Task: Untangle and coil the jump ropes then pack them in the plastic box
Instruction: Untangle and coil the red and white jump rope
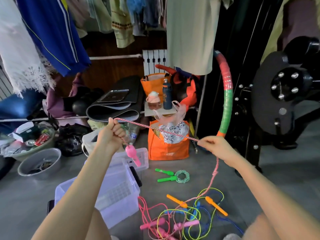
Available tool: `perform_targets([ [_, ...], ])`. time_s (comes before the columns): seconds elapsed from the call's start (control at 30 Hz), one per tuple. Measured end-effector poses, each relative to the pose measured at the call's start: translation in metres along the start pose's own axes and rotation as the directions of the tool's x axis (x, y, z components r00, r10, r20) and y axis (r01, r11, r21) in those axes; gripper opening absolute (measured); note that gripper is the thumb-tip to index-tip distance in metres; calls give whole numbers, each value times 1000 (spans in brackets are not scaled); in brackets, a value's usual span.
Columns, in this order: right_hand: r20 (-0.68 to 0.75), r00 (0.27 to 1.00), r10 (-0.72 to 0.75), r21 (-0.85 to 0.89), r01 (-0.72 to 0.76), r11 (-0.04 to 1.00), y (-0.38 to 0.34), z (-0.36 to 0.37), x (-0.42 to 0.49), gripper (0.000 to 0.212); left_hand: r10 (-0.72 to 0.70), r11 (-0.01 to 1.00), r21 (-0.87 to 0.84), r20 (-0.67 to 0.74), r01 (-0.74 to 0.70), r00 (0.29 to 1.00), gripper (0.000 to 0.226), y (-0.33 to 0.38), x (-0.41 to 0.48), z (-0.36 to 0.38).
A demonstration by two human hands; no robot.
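My left hand (110,134) grips a pink-and-white twisted jump rope (155,129) near its pink handle (132,155), which dangles below my fist. My right hand (214,147) pinches the same rope further along, so the stretch between my hands is taut. From my right hand the rope hangs down with a knot (214,173) into a tangled pile of ropes (181,215) on the floor, with orange, pink and blue handles. A green-handled rope (176,175) lies coiled on the floor. The clear plastic box (119,193) stands open under my left forearm.
An orange bag (166,146) stands behind the box, with bottles on a shelf above. A grey basin (39,163) and clutter sit at left. A red-green hula hoop (226,97) and black gym equipment (280,94) stand at right. Clothes hang overhead.
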State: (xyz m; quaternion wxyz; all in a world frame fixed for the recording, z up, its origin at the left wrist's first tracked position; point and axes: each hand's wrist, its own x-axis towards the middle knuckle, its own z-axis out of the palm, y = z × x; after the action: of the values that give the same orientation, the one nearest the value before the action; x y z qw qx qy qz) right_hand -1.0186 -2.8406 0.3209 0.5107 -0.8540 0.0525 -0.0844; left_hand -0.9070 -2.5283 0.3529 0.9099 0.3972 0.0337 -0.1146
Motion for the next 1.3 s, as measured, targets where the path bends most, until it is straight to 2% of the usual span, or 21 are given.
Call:
perform_targets([
  [0.07,-25,999,20,-22,-21,1000,16,4,-4,12,33,965,262,-30,-24,999,39,-3,-1,-9],
  [0.13,-63,998,-23,-13,22,1000,8,9,-5,15,86,811,582,-12,-63,996,37,-11,-4,-13],
  [0.2,-154,980,-130,47,139,989,-19,9,-1,14,79,678,732,18,-67,997,35,-19,-5,-16],
  [0.27,-292,932,-213,143,263,954,-56,3,3,13,4,670,742,28,-24,1000,33,-26,-6,-19],
  [0.33,-402,870,-285,178,380,908,-87,-4,8,13,-90,745,665,26,50,996,33,-33,-8,-17],
  [0.4,-433,829,-353,-10,388,922,-96,0,15,15,-160,836,538,47,110,986,33,-36,-14,-14],
  [0.47,-333,872,-360,-378,226,898,-84,15,18,14,-182,915,384,116,125,976,30,-36,-19,-13],
  [0.53,-213,924,-318,-652,108,750,-57,35,13,17,-176,962,242,180,130,968,25,-31,-23,-13],
  [0.57,-144,936,-321,-726,121,677,-44,45,8,18,-158,971,209,182,118,971,24,-28,-25,-14],
  [0.6,-61,940,-336,-768,171,618,-32,55,2,20,-133,972,215,165,96,977,25,-25,-27,-15],
  [0.67,137,924,-357,-798,316,513,-19,70,-9,21,-75,941,338,135,25,988,27,-21,-31,-15],
  [0.73,284,868,-408,-807,446,387,-20,79,-22,9,-36,837,545,134,-43,990,27,-18,-36,-12],
  [0.77,341,837,-428,-805,495,327,-24,82,-28,9,-32,776,627,140,-64,990,27,-17,-38,-12],
  [0.83,414,766,-492,-790,571,224,-31,85,-34,25,-46,713,698,152,-74,987,30,-15,-39,-14],
  [0.93,477,658,-582,-737,661,143,-39,87,-39,35,-68,722,689,158,-61,985,36,-13,-38,-20],
  [1.03,525,625,-578,-706,699,115,-48,92,-40,43,-82,710,701,173,-64,982,42,-11,-39,-21],
  [1.13,540,582,-608,-652,746,136,-56,99,-37,39,-125,667,741,219,-81,968,51,-13,-42,-21],
  [1.23,486,549,-680,-501,813,297,-74,102,-32,35,-181,655,749,279,-96,943,50,-19,-50,-14],
  [1.3,472,594,-651,-359,804,474,-94,98,-30,27,-181,648,754,290,-108,940,45,-26,-52,-11],
])
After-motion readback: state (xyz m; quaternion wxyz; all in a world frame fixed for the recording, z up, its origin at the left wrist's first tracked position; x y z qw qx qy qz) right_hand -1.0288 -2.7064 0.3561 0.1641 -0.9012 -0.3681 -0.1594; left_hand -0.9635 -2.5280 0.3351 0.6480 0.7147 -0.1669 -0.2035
